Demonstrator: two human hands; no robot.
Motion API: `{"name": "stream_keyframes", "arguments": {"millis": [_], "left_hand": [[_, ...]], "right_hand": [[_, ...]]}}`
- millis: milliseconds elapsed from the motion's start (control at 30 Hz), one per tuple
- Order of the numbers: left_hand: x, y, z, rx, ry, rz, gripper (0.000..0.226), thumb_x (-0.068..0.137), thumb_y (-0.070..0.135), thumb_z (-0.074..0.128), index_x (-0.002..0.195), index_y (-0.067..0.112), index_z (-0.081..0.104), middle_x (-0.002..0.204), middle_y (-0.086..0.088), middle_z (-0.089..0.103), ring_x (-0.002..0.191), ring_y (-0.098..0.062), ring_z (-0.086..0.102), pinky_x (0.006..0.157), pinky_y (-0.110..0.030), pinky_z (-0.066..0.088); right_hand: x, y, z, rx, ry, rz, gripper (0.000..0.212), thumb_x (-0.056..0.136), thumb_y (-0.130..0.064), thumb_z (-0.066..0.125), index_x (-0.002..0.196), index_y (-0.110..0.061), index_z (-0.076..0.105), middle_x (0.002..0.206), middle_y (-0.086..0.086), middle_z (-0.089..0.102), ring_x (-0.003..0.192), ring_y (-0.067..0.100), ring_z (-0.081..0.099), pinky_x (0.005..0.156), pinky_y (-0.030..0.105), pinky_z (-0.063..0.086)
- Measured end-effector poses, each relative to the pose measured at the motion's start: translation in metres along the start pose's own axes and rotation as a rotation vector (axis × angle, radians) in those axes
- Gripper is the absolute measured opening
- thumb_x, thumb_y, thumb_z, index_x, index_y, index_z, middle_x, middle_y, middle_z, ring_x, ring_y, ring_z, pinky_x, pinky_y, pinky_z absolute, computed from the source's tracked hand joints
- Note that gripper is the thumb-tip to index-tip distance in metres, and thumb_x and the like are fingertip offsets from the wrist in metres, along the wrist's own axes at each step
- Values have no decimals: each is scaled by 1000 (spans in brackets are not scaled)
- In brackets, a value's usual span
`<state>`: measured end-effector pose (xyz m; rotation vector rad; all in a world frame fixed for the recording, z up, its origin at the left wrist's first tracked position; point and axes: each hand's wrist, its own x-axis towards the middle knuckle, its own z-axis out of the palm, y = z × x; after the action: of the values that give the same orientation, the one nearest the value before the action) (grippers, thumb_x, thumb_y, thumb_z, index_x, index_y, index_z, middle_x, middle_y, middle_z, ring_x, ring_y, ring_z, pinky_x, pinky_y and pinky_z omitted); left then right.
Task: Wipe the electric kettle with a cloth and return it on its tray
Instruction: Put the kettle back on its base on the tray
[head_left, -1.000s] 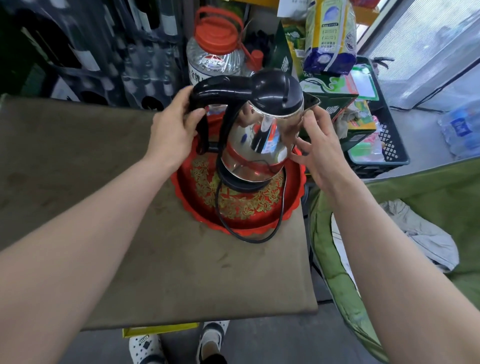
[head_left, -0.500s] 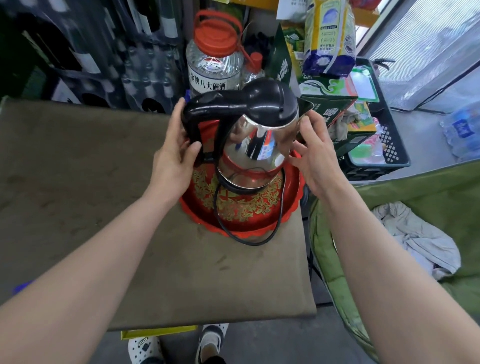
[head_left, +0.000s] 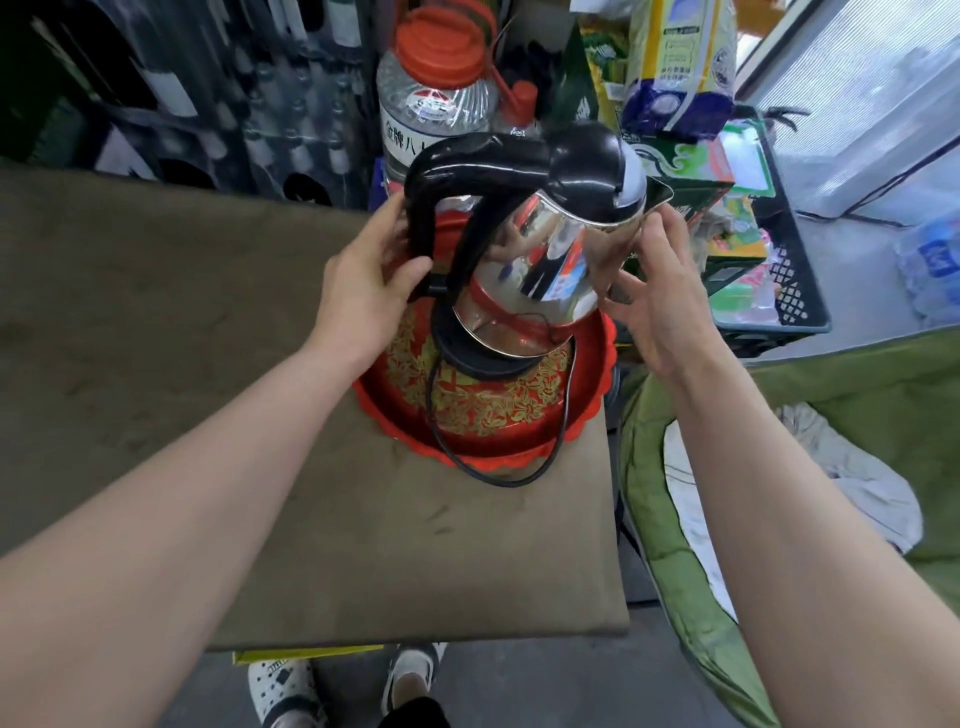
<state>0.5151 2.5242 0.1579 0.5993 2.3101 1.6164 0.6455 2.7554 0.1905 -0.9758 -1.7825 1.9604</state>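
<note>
A shiny steel electric kettle (head_left: 540, 270) with a black lid and black handle is tilted over a round red tray (head_left: 498, 415) with gold flower patterns. Its black base still touches the tray. My left hand (head_left: 363, 291) grips the black handle. My right hand (head_left: 660, 296) rests with spread fingers against the kettle's right side, below the spout. A black power cord (head_left: 498, 478) loops from the base over the tray's front rim. A pale cloth (head_left: 857, 467) lies on the green seat to the right, away from both hands.
The tray sits at the right end of a brown padded tabletop (head_left: 208, 415). Behind stands a large clear jug with a red cap (head_left: 436, 93). A black crate of packets (head_left: 769, 249) is at the right. A green chair (head_left: 831, 389) adjoins the table.
The kettle has been tipped further toward me and to the right, its lid rising higher. My left hand has shifted lower on the handle; my right hand stays on the body.
</note>
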Motion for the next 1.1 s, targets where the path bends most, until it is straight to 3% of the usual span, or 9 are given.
{"name": "stream_keyframes", "arguments": {"millis": [67, 267, 433, 500, 567, 667, 833, 967, 1100], "left_hand": [[-1, 1, 4, 45, -8, -4, 60, 93, 11, 64, 147, 28, 43, 129, 16, 57, 123, 1, 54, 107, -19, 43], [-3, -10, 9, 53, 9, -69, 53, 97, 22, 56, 144, 38, 38, 124, 11, 61, 116, -7, 60, 107, -37, 46], [-11, -16, 10, 28, -23, -117, 60, 99, 20, 53, 150, 36, 26, 137, 6, 57, 120, 0, 55, 107, -26, 40], [-13, -18, 9, 20, -13, -119, 62, 99, 19, 54, 152, 33, 24, 139, 7, 55, 120, 1, 54, 107, -24, 40], [-15, -22, 6, 25, 17, -131, 60, 99, 20, 54, 151, 30, 26, 137, 7, 57, 120, -2, 55, 106, -25, 42], [-12, -30, -2, 70, 68, -168, 46, 98, 28, 55, 140, 31, 36, 123, 10, 62, 114, -12, 61, 104, -41, 48], [-7, -32, -9, 138, 62, -166, 44, 95, 31, 56, 133, 34, 36, 107, 10, 64, 107, -28, 67, 94, -49, 53], [-9, -34, -9, 172, 14, -193, 53, 95, 26, 57, 140, 36, 31, 117, 11, 62, 117, -27, 62, 104, -46, 47], [-21, -48, -4, 147, -75, -285, 67, 95, 27, 59, 152, 28, 22, 145, 2, 51, 136, -18, 47, 116, -40, 34]], "right_hand": [[0, 1, -3, -16, 2, 6, 50, 105, -49, 46, 152, -34, 39, 154, -5, 55, 132, 33, 63, 110, 57, 49], [-10, 0, -3, -25, -57, 25, 34, 108, -45, 44, 139, -33, 47, 142, -5, 64, 129, 33, 65, 110, 65, 46], [-16, 2, 3, -10, -93, 29, 33, 109, -43, 45, 141, -35, 46, 121, -19, 70, 124, 24, 67, 108, 56, 50], [-17, 4, 6, -23, -106, 25, 30, 109, -43, 45, 139, -38, 48, 115, -18, 71, 113, 21, 66, 98, 48, 53], [-19, 7, 12, -49, -127, 25, 31, 107, -44, 45, 138, -41, 48, 121, -8, 70, 109, 21, 62, 97, 49, 55], [-20, 17, 20, -63, -155, 40, 26, 109, -42, 44, 134, -45, 50, 137, -1, 65, 109, 22, 59, 106, 55, 51], [-17, 26, 22, -61, -122, 51, 31, 109, -44, 44, 140, -40, 48, 141, -5, 63, 116, 18, 61, 96, 40, 55], [-13, 31, 15, -82, -127, 89, 28, 108, -46, 45, 134, -39, 54, 138, -4, 64, 123, 18, 63, 103, 43, 55], [-7, 56, -7, -247, 91, 153, 39, 107, -46, 47, 141, -28, 52, 130, -6, 65, 117, 11, 65, 106, 43, 53]]}}
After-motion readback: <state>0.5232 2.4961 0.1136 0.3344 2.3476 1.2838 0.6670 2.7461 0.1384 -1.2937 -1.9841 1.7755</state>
